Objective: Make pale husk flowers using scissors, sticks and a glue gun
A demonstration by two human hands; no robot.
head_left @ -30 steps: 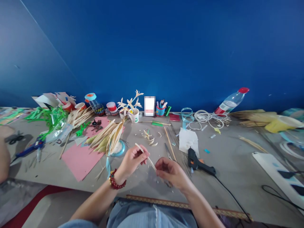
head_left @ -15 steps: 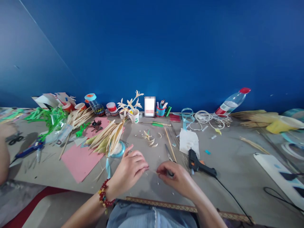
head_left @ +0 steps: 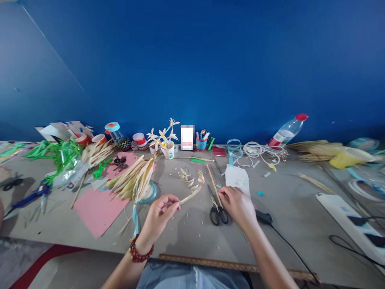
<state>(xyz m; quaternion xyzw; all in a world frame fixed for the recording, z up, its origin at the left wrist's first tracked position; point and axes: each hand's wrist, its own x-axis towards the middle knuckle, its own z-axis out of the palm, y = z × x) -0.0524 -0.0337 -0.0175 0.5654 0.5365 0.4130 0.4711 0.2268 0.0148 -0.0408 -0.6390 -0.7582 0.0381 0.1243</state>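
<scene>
My left hand [head_left: 162,212] pinches one end of a pale strip of dried husk [head_left: 190,196], whose far end curls up at the loose petals. My right hand [head_left: 239,206] hovers over the right of the work area, its fingers curled together; what they hold, if anything, I cannot make out. Just left of that hand lie black-handled scissors [head_left: 218,214] and a thin wooden stick [head_left: 213,178]. The hand partly covers a white paper sheet [head_left: 237,176] and most of a black glue gun [head_left: 264,217]. A small husk flower [head_left: 185,174] lies ahead of my hands.
Left are a husk bundle [head_left: 135,178] and pink paper [head_left: 99,208]. Husk flowers stand in a white cup [head_left: 168,151] by the wall. A bottle [head_left: 285,132] leans at the back right; a power strip [head_left: 339,214] lies right. Part of another person's hand shows far left.
My hands have moved apart. The right hand has gone rightward and up over the glue gun, uncovering the scissors; the husk strip now shows stretched out from my left hand.
</scene>
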